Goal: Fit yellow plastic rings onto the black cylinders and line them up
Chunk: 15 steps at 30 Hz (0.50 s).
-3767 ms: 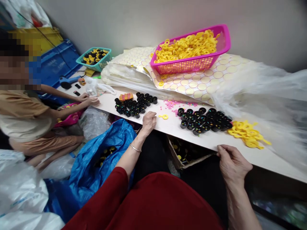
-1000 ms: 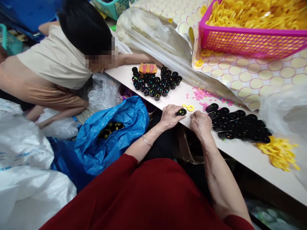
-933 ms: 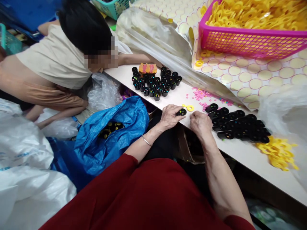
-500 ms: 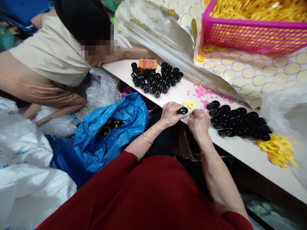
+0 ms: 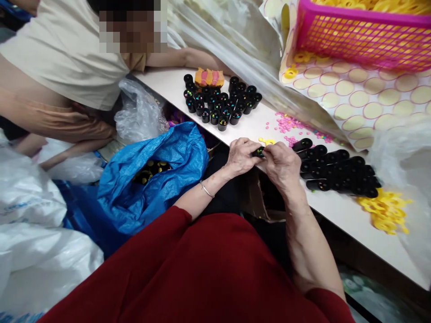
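My left hand [image 5: 239, 156] grips a small black cup [image 5: 258, 152] with coloured beads inside, at the near edge of the white table [image 5: 340, 211]. My right hand [image 5: 282, 165] meets it from the right, fingertips pinched at the cup's rim; what they pinch is hidden. A yellow ring [image 5: 266, 141] lies just behind the hands. To the right a cluster of black cups [image 5: 336, 170] lies on the table. Pink beads [image 5: 290, 125] are scattered behind.
A second group of upright black cups [image 5: 220, 103] stands at the left with an orange piece [image 5: 208, 77]. Yellow rings [image 5: 385, 210] are piled at the right. A pink basket [image 5: 360, 40] sits on sticker sheets [image 5: 367, 98]. Another person [image 5: 63, 67] leans in on the left. An open blue bag [image 5: 151, 172] sits below.
Both hands came together at the table's near edge: the left took hold of a black cup and the right closed in on its rim. The view moved closer and lower.
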Each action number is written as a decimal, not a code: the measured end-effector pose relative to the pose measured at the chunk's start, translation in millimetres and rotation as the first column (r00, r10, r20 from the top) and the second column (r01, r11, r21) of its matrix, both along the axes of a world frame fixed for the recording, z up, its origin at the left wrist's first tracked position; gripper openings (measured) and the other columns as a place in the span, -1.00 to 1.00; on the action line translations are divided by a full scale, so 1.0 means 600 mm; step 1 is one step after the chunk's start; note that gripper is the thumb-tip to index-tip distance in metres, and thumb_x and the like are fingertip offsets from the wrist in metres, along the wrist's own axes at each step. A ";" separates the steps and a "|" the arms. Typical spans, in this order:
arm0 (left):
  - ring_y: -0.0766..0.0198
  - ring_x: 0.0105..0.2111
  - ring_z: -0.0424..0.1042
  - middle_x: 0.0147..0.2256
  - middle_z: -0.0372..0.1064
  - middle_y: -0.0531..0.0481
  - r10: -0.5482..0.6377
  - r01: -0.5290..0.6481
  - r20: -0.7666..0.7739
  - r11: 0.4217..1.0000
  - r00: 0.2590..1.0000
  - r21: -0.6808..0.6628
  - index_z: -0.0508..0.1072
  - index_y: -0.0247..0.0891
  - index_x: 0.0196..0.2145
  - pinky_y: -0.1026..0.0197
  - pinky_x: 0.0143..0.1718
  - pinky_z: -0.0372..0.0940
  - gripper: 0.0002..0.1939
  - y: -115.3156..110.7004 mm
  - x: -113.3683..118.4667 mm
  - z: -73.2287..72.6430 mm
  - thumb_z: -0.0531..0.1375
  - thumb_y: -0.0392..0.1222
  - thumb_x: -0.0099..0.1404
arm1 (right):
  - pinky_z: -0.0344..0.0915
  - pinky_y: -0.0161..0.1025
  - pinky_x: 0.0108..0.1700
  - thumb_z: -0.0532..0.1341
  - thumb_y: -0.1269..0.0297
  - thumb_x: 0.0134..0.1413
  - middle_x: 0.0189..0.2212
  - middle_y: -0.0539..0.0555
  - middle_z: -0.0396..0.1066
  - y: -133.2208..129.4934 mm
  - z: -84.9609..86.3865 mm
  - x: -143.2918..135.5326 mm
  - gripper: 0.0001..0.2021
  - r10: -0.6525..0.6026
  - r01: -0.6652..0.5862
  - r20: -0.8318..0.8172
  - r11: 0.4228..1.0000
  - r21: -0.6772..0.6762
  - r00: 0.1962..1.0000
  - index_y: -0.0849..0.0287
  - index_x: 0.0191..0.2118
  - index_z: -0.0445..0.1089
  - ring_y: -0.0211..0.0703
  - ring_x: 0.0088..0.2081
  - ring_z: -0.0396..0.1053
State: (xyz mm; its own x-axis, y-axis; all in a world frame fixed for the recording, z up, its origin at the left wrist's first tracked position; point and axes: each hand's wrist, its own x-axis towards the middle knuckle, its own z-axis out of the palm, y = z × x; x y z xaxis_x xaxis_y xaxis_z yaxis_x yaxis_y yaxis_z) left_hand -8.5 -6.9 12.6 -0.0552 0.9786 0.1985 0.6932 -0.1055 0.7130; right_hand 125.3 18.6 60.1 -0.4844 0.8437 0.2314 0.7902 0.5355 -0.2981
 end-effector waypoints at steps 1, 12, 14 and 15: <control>0.19 -0.10 0.29 -0.23 0.48 0.06 -0.004 0.004 0.001 1.000 1.000 -0.001 0.49 -0.10 -0.14 0.08 0.01 0.08 -0.69 0.000 0.000 0.000 0.25 -0.08 0.11 | 0.00 -0.28 -0.46 0.03 0.32 0.10 -0.44 0.07 0.35 0.001 0.003 -0.001 -0.81 0.004 -0.004 0.029 1.000 -0.006 1.000 0.16 -0.40 0.37 -0.20 -0.43 0.25; 0.18 -0.13 0.30 -0.29 0.48 0.07 -0.024 0.022 0.048 0.999 0.999 0.042 0.50 -0.11 -0.20 0.07 -0.02 0.08 -0.76 -0.001 -0.002 -0.005 0.22 -0.15 0.12 | -0.06 -0.24 -0.46 0.12 0.40 -0.09 -0.43 0.18 0.36 0.004 0.046 -0.032 -0.82 0.092 -0.053 0.327 0.991 -0.125 0.941 0.24 -0.34 0.45 -0.12 -0.40 0.26; 0.18 -0.13 0.31 -0.26 0.49 0.07 -0.014 0.012 0.059 0.999 0.998 0.034 0.50 -0.09 -0.20 0.06 -0.02 0.08 -0.75 -0.001 -0.002 -0.005 0.23 -0.14 0.11 | -0.01 -0.24 -0.45 0.13 0.38 -0.10 -0.45 0.15 0.36 0.009 0.044 -0.029 -0.84 0.092 -0.043 0.283 0.984 -0.173 0.955 0.23 -0.39 0.45 -0.14 -0.42 0.27; 0.18 -0.13 0.31 -0.24 0.49 0.07 -0.012 0.010 0.063 0.999 0.998 0.030 0.49 -0.09 -0.19 0.06 -0.01 0.08 -0.74 -0.001 -0.002 -0.004 0.24 -0.13 0.11 | 0.02 -0.24 -0.44 0.12 0.37 -0.08 -0.46 0.13 0.36 0.012 0.040 -0.024 -0.84 0.075 -0.031 0.226 0.981 -0.193 0.971 0.22 -0.42 0.45 -0.15 -0.43 0.28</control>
State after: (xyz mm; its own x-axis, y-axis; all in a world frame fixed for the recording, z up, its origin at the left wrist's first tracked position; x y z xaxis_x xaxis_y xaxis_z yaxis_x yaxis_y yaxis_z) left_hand -9.5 -7.4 10.1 -0.0577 0.9729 0.2240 0.6453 -0.1348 0.7519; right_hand 110.7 25.9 84.1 -0.5509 0.8330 -0.0515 0.8214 0.5303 -0.2098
